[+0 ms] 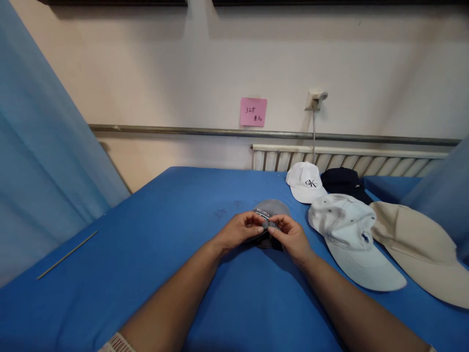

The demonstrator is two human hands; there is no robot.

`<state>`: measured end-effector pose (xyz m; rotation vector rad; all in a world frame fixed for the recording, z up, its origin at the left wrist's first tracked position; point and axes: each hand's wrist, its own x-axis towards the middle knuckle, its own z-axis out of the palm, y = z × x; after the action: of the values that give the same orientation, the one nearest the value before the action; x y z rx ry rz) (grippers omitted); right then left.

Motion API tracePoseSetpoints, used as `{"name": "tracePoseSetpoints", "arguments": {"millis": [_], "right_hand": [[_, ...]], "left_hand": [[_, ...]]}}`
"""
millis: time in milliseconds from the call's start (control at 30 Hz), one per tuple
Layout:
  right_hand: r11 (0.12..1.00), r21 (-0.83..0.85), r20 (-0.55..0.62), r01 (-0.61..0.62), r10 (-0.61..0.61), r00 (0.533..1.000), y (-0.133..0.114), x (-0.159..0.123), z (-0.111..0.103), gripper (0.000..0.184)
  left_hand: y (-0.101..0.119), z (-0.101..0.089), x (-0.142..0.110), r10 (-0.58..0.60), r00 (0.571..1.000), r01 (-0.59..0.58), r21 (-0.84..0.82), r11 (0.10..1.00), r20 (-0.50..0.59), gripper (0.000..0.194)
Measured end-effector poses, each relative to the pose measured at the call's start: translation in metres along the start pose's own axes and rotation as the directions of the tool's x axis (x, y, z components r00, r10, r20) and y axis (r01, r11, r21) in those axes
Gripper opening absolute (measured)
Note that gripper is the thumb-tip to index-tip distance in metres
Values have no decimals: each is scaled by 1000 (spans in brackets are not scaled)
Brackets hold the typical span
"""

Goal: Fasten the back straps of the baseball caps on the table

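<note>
A grey baseball cap [279, 207] lies on the blue-covered table in front of me, its back turned my way. My left hand [242, 229] pinches the cap's rear adjustment strap [266, 225] between thumb and fingers. From the other side, my right hand [290, 235] grips the same strap, its thumb tip close to the left one. Both hands partly cover the cap, and its brim is hidden. The dark inside of the cap shows below the strap.
Right of my hands lie a white cap [305, 180], a dark navy cap [340, 181], a pale cap [344, 220] and a beige cap [421, 239]. A thin stick [67, 255] rests on the blue cloth [146, 220] at left. A radiator [330, 159] stands behind.
</note>
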<state>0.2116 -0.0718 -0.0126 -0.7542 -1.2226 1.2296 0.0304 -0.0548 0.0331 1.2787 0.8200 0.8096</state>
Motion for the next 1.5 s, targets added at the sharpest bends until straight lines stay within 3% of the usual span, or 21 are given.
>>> {"name": "tracePoseSetpoints", "arguments": {"millis": [167,733,1100,1500], "right_hand": [[1000,18,20,-25,25,999,-3,0,0,28],[991,-116,103,69,-57,993,2,-2,0,24],[999,10,50,-51,50,998,-5,-2,0,30],[997,-72,88,18,-12,996,-2,-1,1,27]], "left_hand": [[-1,1,0,13,1000,-13,-15,1000,-24,33],[-5,7,2,-4,995,10,61,998,-102,24],[-3,1,1,-34,999,32,-68,997,-22,31],[-3,4,2,-32,998,34,20,999,-56,26]]}}
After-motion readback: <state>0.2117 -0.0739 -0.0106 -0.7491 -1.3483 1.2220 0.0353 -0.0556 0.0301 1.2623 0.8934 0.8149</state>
